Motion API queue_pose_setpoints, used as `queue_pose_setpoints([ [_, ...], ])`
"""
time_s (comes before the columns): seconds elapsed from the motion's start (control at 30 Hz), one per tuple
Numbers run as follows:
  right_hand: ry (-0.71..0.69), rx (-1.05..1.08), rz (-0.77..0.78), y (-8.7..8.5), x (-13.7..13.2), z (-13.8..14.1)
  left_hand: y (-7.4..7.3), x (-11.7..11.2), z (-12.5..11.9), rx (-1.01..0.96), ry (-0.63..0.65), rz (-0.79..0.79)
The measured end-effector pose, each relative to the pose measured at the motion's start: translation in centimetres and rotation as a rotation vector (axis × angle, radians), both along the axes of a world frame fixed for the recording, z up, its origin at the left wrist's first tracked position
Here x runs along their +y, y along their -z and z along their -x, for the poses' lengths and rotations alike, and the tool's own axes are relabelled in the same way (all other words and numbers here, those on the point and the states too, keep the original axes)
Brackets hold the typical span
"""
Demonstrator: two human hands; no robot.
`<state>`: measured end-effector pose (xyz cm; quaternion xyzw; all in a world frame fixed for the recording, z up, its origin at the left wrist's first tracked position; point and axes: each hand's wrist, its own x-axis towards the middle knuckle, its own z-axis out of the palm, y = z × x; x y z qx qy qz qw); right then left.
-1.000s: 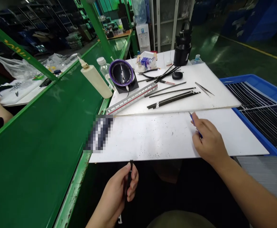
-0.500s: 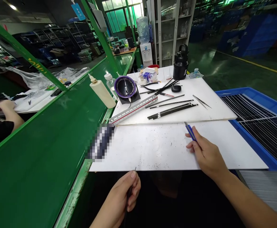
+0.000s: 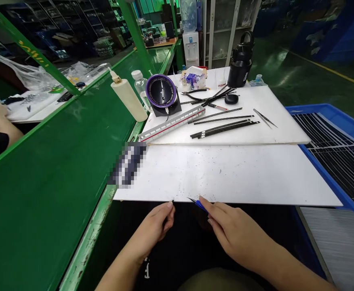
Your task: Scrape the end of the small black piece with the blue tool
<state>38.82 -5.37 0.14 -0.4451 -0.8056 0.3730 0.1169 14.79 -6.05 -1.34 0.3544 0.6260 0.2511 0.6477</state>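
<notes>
My left hand (image 3: 156,224) is closed at the front edge of the white board, pinching a thin black strip (image 3: 173,201). Only the strip's dark tip shows above the thumb; the fingers and the dark background hide the rest. My right hand (image 3: 233,228) grips a blue utility knife (image 3: 200,205), its narrow blade pointing left toward the strip. A short gap separates the blade from my left hand. Ahead, several black strips (image 3: 222,129) lie on the thick white pad (image 3: 274,135), beside tweezers (image 3: 264,118).
A ruler (image 3: 171,123), a purple-rimmed fan (image 3: 161,92), a cream squeeze bottle (image 3: 130,101), pliers (image 3: 195,95) and a black flask (image 3: 240,66) stand or lie farther back. On the right is a blue tray (image 3: 325,155) of black strips. Another person's arm (image 3: 3,121) shows beyond the green partition.
My right hand has brought the knife left and down from over the board, close to my left hand. The view has tilted downward. My left hand still holds the strip.
</notes>
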Motion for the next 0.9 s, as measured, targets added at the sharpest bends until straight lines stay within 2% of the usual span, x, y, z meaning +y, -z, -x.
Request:
queue_pose_setpoints([
  [0.13, -0.03, -0.082, -0.034, 0.1, -0.2, 1.0, 0.0, 0.0, -0.4, 0.027, 0.039, -0.015],
  [0.3, -0.054, -0.098, -0.059, -0.1, 0.0, 1.6, -0.2, 0.1, -0.3, 0.129, 0.179, -0.154],
  [0.53, -0.039, -0.129, -0.052, 0.3, 0.4, 1.5, 0.7, 0.3, -0.3, 0.085, 0.075, -0.082],
  [0.9, -0.073, -0.131, -0.074, 0.6, 1.0, 1.7, 0.1, 0.6, -0.6, 0.144, 0.133, -0.105],
])
